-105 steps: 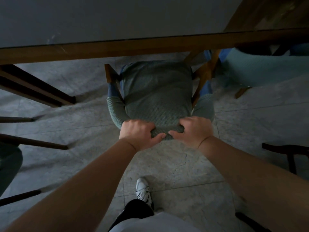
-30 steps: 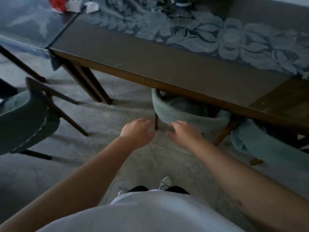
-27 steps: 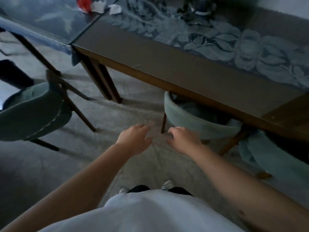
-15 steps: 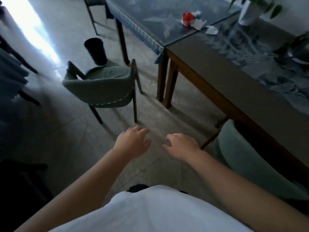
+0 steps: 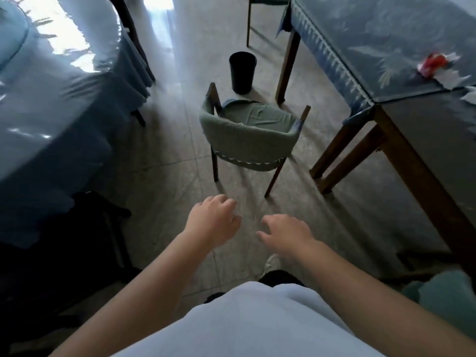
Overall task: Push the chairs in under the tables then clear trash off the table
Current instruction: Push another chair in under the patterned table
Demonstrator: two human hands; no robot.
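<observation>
Reaching forward over the floor, the left hand and right hand both hang loose, fingers half curled, grasping nothing. Ahead stands a green chair, pulled out into the aisle, well apart from the bench on the right and turned with its back toward the person. A black bin stands on the floor just beyond it, near the bench leg.

The step in hand looks to be pushing this chair in. To do it well, I would take the top of the curved backrest with one hand at each end, turn the chair so that its seat faces the bench edge, and slide it in between the legs. Keeping the push low and even should stop the rear legs from catching on tile joints or tipping. The bin sits close to the path, so the chair should swing clear of it.

Trash, red and white crumpled scraps, lies on the bench top at far right, near the seam where a second, darker bench adjoins; that comes afterward.

No brand, label or readable writing shows anywhere.
</observation>
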